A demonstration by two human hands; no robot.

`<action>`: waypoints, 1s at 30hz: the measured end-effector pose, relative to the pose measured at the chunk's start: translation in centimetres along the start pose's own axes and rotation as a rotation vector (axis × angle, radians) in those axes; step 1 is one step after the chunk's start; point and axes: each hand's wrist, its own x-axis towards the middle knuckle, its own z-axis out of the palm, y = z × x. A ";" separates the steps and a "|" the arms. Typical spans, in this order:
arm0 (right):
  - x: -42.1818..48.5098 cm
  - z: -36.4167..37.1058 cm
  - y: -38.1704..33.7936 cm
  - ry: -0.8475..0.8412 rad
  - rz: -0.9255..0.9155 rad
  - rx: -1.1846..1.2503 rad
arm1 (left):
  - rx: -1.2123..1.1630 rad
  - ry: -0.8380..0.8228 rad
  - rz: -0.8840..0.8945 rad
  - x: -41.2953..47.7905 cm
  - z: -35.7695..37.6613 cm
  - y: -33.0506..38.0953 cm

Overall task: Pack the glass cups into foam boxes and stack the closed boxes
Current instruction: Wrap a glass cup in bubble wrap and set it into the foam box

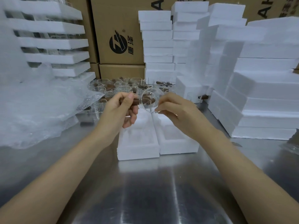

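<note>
A clear glass cup [149, 101] with a brown handle hangs tipped on its side above two open white foam boxes [138, 150] lying side by side, more cups [123, 85] crowded behind, seemingly closed boxes [267, 101] stacked at right.

glass cup [149, 101]: handle half hidden by left hand [119, 109] | carton lettering [265, 9]: cut off
</note>
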 end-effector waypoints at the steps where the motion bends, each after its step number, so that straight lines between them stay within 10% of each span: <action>1: 0.1 0.0 -0.1 0.050 0.039 0.029 | -0.011 -0.001 -0.002 0.0 -0.1 0.0; 10: -0.9 1.9 0.7 -0.203 0.534 0.118 | -0.019 -0.021 -0.007 -0.6 0.4 -1.2; 30: -0.7 1.8 0.5 -0.197 0.526 0.033 | -0.092 -0.062 -0.106 -0.4 0.2 -1.0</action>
